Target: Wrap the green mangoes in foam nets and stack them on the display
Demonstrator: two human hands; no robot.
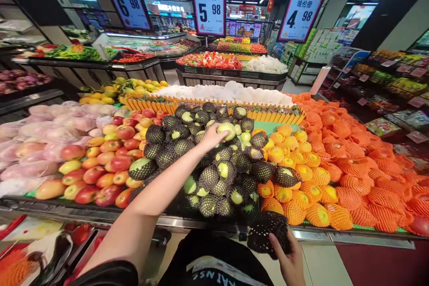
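Observation:
My left hand [210, 136] reaches far out over a pile of green apples in black foam nets [214, 165] and closes on a bare green apple [227, 130] near the top of the pile. My right hand [291, 261] stays low at the near edge of the stand and holds a loose black foam net [268, 231], fingers wrapped under it. Several apples in the pile sit half out of their nets.
Red and yellow apples [107, 161] lie left of the pile, oranges in orange nets [335, 174] to the right. A yellow fence divider [161, 105] runs behind. Price signs [208, 0] hang overhead. More produce stands [231, 69] are farther back.

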